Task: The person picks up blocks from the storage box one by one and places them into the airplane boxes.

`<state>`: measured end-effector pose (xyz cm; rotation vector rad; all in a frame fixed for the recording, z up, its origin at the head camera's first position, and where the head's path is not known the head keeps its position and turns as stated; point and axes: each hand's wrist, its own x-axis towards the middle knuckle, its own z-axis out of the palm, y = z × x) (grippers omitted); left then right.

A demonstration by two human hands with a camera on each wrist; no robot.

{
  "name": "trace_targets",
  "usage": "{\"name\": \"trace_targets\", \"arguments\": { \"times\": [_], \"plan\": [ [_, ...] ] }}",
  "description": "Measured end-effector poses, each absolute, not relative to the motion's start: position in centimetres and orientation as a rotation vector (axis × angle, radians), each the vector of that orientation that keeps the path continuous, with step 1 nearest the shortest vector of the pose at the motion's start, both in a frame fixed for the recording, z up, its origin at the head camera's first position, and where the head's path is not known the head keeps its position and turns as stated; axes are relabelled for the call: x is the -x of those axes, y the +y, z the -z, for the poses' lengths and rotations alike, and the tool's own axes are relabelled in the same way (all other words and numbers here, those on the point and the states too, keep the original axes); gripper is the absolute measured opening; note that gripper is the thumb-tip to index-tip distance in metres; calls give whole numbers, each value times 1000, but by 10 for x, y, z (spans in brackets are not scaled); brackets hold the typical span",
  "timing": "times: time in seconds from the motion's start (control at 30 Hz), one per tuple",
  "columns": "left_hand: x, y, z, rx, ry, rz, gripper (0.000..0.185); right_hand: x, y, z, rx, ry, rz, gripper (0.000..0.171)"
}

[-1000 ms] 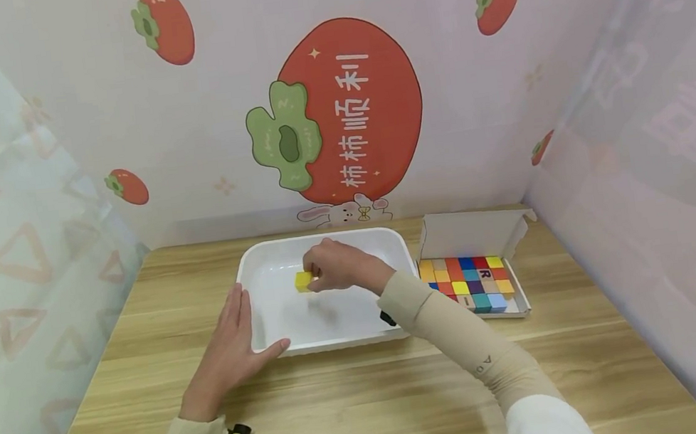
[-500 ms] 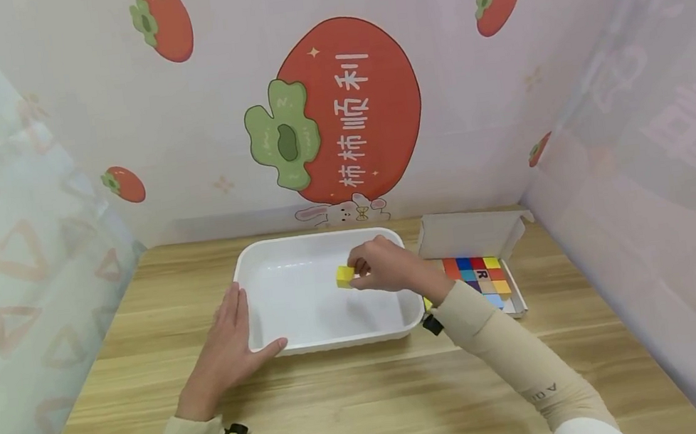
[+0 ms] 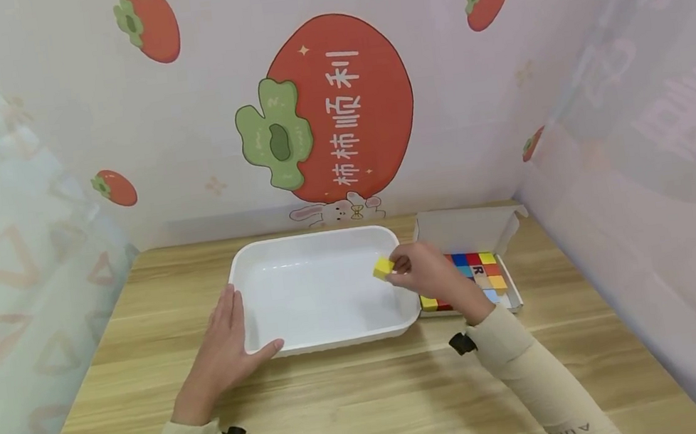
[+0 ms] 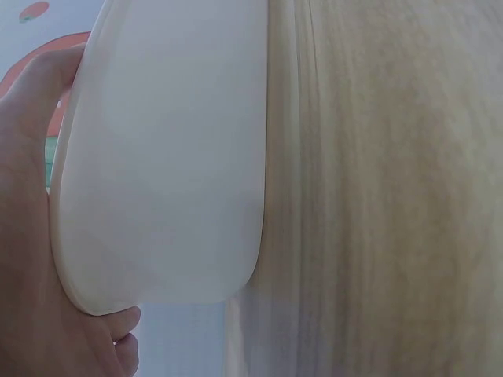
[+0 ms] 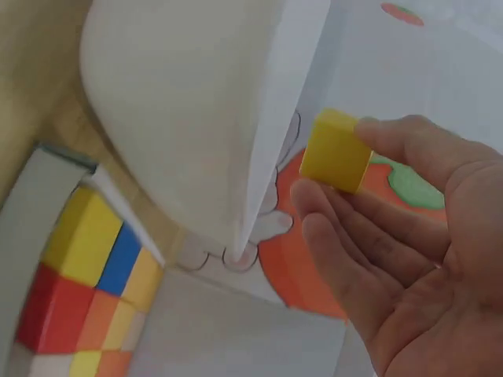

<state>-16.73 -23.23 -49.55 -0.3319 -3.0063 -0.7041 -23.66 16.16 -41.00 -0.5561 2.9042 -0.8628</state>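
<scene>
Between the thumb and fingers of my right hand (image 3: 426,270) is a yellow cube block (image 3: 382,268), pinched above the right end of the white tray (image 3: 330,341). In the right wrist view the yellow block (image 5: 337,151) shows clear of the tray's rim, thumb on one side and fingers below. My left hand (image 3: 224,349) rests at the tray's front left corner, fingers along the left side and thumb on the front rim. The left wrist view shows that hand (image 4: 35,204) against the outside of the tray wall (image 4: 165,157).
Right of the tray stands an open cardboard box (image 3: 514,291) packed with coloured cube blocks (image 3: 492,270), its lid (image 3: 468,232) raised at the back. My right forearm partly covers it. Under everything lies a wooden table (image 3: 343,404), with a printed backdrop (image 3: 195,120) behind.
My right hand has carried the yellow block rightward across the tray toward the box side. The left hand has stayed on the tray corner. The head view has shifted slightly.
</scene>
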Motion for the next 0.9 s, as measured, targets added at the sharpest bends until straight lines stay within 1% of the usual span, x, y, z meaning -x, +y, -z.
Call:
{"name": "trace_targets", "arguments": {
  "times": [0.1,0.17,0.3,0.6,0.9],
  "plan": [
    [168,-231,496,326,-3012,708,131,229,179,413,492,2983,943,25],
    [168,-231,496,329,-3008,711,131,223,193,415,468,3021,1004,25],
    [168,-231,496,334,-3008,715,131,209,222,418,370,3078,1041,29],
    [166,-233,496,337,-2993,725,130,182,278,420,149,3157,929,33],
    [167,-232,497,343,-2995,726,129,163,311,425,-91,3181,855,34]
  ]
}}
